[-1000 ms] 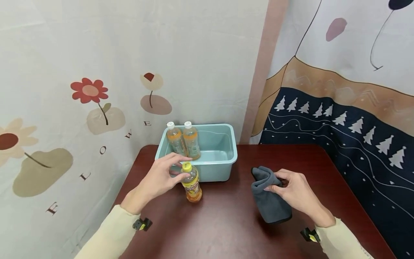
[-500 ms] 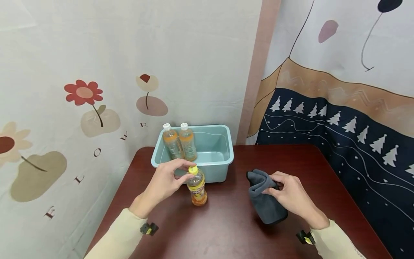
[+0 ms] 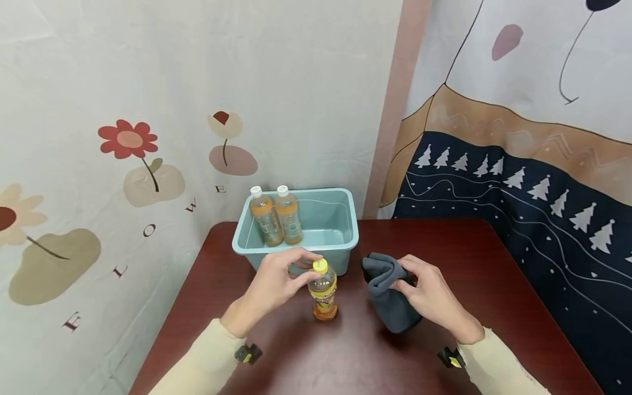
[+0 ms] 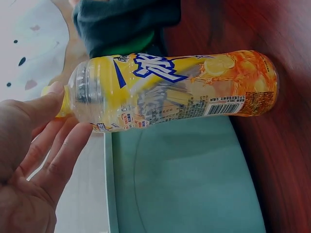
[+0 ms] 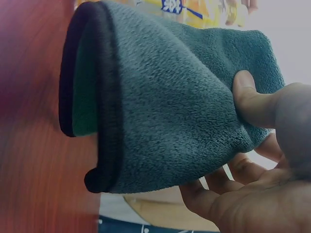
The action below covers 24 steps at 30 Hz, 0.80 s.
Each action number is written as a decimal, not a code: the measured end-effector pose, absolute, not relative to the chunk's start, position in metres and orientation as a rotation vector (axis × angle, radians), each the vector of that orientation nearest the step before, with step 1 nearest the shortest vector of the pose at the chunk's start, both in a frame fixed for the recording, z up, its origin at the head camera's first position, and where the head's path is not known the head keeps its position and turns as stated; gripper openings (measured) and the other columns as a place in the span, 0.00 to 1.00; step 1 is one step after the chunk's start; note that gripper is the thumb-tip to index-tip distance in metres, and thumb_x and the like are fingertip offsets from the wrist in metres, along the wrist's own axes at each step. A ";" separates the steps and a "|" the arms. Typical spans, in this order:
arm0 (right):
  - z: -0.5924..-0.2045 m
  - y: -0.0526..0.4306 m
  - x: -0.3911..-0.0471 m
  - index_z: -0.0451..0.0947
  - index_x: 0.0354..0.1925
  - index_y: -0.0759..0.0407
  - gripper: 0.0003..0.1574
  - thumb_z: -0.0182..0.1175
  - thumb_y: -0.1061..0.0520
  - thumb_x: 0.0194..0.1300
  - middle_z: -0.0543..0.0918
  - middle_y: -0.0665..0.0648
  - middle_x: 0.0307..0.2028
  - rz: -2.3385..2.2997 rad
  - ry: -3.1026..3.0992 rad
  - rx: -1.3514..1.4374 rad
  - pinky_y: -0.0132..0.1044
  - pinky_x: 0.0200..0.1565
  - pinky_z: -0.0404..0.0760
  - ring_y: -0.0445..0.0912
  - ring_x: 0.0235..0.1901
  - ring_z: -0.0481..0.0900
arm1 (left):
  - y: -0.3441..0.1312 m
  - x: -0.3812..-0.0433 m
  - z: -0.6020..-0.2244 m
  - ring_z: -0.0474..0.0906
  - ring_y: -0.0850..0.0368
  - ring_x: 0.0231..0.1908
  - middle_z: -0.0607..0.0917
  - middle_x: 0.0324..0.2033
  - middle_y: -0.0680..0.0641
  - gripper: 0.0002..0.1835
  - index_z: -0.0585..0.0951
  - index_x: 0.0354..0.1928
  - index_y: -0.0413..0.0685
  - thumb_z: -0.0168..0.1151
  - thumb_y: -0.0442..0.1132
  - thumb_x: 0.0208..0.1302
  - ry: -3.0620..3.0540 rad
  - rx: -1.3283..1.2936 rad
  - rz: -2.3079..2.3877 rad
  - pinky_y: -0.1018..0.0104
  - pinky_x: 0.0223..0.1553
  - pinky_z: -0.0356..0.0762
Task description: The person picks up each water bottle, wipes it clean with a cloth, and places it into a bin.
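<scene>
My left hand [image 3: 276, 282] pinches the yellow cap of a clear drink bottle [image 3: 323, 296] between thumb and fingers. The bottle has a yellow label and amber colouring near its base; in the left wrist view its printed side [image 4: 170, 90] faces the camera. To its right, my right hand [image 3: 432, 288] grips a folded dark grey cloth [image 3: 392, 299] by its upper part. Black edging runs along the cloth [image 5: 170, 97] in the right wrist view, and its lower end hangs near the tabletop. A small gap separates bottle and cloth.
Behind the bottle stands a light blue plastic bin [image 3: 351, 236]. Two white-capped bottles [image 3: 266, 222] lean inside its left part. The dark red wooden table [image 3: 454, 247] meets printed fabric walls at the back and right.
The left hand has carried the bottle to the right, from the bin's left front toward the cloth. The right hand with the cloth has shifted slightly left, closing the distance between them.
</scene>
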State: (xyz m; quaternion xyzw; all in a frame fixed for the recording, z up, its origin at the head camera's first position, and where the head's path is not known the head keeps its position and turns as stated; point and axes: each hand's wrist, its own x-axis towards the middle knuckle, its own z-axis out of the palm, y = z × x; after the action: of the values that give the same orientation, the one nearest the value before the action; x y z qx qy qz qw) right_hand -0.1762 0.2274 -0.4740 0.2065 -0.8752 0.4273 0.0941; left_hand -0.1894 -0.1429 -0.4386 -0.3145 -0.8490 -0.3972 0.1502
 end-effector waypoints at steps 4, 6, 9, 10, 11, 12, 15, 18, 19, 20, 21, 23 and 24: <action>-0.473 0.217 -0.177 0.93 0.55 0.47 0.17 0.80 0.65 0.74 0.91 0.47 0.52 1.301 -2.581 0.639 0.34 0.47 0.92 0.40 0.45 0.87 | -0.129 -0.189 -0.440 0.98 0.58 0.45 0.99 0.51 0.52 0.19 0.94 0.56 0.53 0.89 0.36 0.65 -2.384 -0.982 -1.134 0.72 0.39 0.94; -0.471 0.211 -0.178 0.93 0.55 0.46 0.17 0.80 0.64 0.74 0.91 0.46 0.52 1.319 -2.567 0.656 0.34 0.49 0.92 0.40 0.46 0.87 | -0.122 -0.188 -0.440 0.97 0.57 0.46 0.99 0.51 0.52 0.19 0.95 0.56 0.52 0.89 0.37 0.65 -2.360 -1.014 -1.118 0.74 0.37 0.92; -0.470 0.202 -0.178 0.93 0.55 0.45 0.17 0.80 0.63 0.75 0.90 0.45 0.52 1.344 -2.541 0.695 0.35 0.49 0.93 0.40 0.47 0.88 | -0.114 -0.187 -0.440 0.97 0.57 0.47 0.99 0.51 0.51 0.19 0.96 0.56 0.51 0.89 0.38 0.64 -2.337 -1.042 -1.098 0.71 0.35 0.91; -0.469 0.199 -0.177 0.93 0.55 0.45 0.17 0.80 0.63 0.75 0.90 0.45 0.52 1.354 -2.534 0.710 0.35 0.50 0.93 0.40 0.47 0.88 | -0.112 -0.187 -0.439 0.97 0.57 0.48 0.99 0.51 0.51 0.19 0.96 0.56 0.51 0.89 0.38 0.64 -2.331 -1.050 -1.097 0.69 0.36 0.91; -0.468 0.196 -0.177 0.93 0.55 0.44 0.17 0.80 0.62 0.75 0.90 0.45 0.52 1.362 -2.530 0.727 0.35 0.50 0.94 0.40 0.47 0.88 | -0.110 -0.186 -0.439 0.97 0.56 0.49 0.99 0.51 0.51 0.19 0.96 0.56 0.51 0.89 0.37 0.64 -2.329 -1.055 -1.096 0.67 0.38 0.93; -0.468 0.193 -0.177 0.93 0.56 0.45 0.17 0.80 0.62 0.75 0.90 0.46 0.53 1.373 -2.527 0.744 0.35 0.52 0.94 0.40 0.48 0.88 | -0.109 -0.186 -0.439 0.97 0.56 0.50 0.99 0.51 0.51 0.19 0.96 0.57 0.50 0.89 0.37 0.64 -2.323 -1.064 -1.091 0.65 0.42 0.94; -0.467 0.185 -0.175 0.92 0.59 0.47 0.18 0.80 0.61 0.75 0.89 0.47 0.56 1.367 -2.534 0.813 0.37 0.55 0.95 0.41 0.51 0.89 | -0.104 -0.186 -0.440 0.97 0.55 0.52 0.99 0.51 0.50 0.19 0.96 0.57 0.49 0.88 0.36 0.65 -2.306 -1.092 -1.075 0.63 0.52 0.96; -0.466 0.178 -0.175 0.91 0.67 0.51 0.24 0.80 0.59 0.76 0.86 0.48 0.62 1.323 -2.542 0.897 0.38 0.59 0.94 0.42 0.56 0.88 | -0.103 -0.184 -0.440 0.97 0.55 0.52 0.99 0.51 0.50 0.19 0.96 0.58 0.49 0.88 0.36 0.66 -2.308 -1.095 -1.061 0.64 0.55 0.96; -0.466 0.176 -0.175 0.89 0.70 0.52 0.27 0.80 0.58 0.76 0.85 0.49 0.64 1.304 -2.545 0.924 0.39 0.60 0.94 0.42 0.58 0.87 | -0.103 -0.184 -0.440 0.97 0.55 0.52 0.99 0.50 0.50 0.19 0.96 0.58 0.48 0.88 0.36 0.66 -2.307 -1.094 -1.057 0.64 0.55 0.95; -0.466 0.175 -0.174 0.88 0.72 0.52 0.29 0.80 0.56 0.76 0.84 0.49 0.66 1.290 -2.547 0.949 0.39 0.60 0.94 0.42 0.59 0.87 | -0.103 -0.183 -0.439 0.97 0.55 0.52 0.99 0.50 0.50 0.19 0.96 0.58 0.48 0.88 0.36 0.66 -2.308 -1.092 -1.054 0.64 0.55 0.95; -0.466 0.173 -0.174 0.86 0.74 0.52 0.32 0.80 0.54 0.76 0.83 0.50 0.68 1.278 -2.552 0.972 0.40 0.61 0.93 0.43 0.61 0.86 | -0.103 -0.183 -0.439 0.97 0.55 0.53 0.99 0.51 0.49 0.19 0.96 0.58 0.48 0.88 0.36 0.65 -2.308 -1.091 -1.052 0.64 0.55 0.95; -0.467 0.171 -0.173 0.84 0.78 0.51 0.37 0.80 0.50 0.76 0.81 0.51 0.72 1.263 -2.564 1.010 0.41 0.64 0.93 0.43 0.63 0.86 | -0.102 -0.181 -0.439 0.97 0.54 0.52 0.99 0.51 0.49 0.18 0.96 0.57 0.48 0.88 0.36 0.66 -2.308 -1.094 -1.050 0.64 0.54 0.96; -0.467 0.170 -0.172 0.82 0.79 0.50 0.39 0.81 0.48 0.76 0.81 0.51 0.73 1.253 -2.571 1.028 0.41 0.65 0.92 0.43 0.64 0.86 | -0.102 -0.181 -0.439 0.97 0.54 0.52 0.99 0.51 0.49 0.18 0.96 0.57 0.48 0.87 0.36 0.66 -2.308 -1.096 -1.048 0.65 0.54 0.96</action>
State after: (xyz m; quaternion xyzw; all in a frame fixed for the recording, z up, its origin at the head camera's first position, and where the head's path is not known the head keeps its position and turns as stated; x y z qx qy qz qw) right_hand -0.1721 0.1701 -0.4672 0.3378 -0.8448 0.4117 0.0510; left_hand -0.1807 -0.1021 -0.4388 -0.3898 -0.8207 -0.3728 0.1886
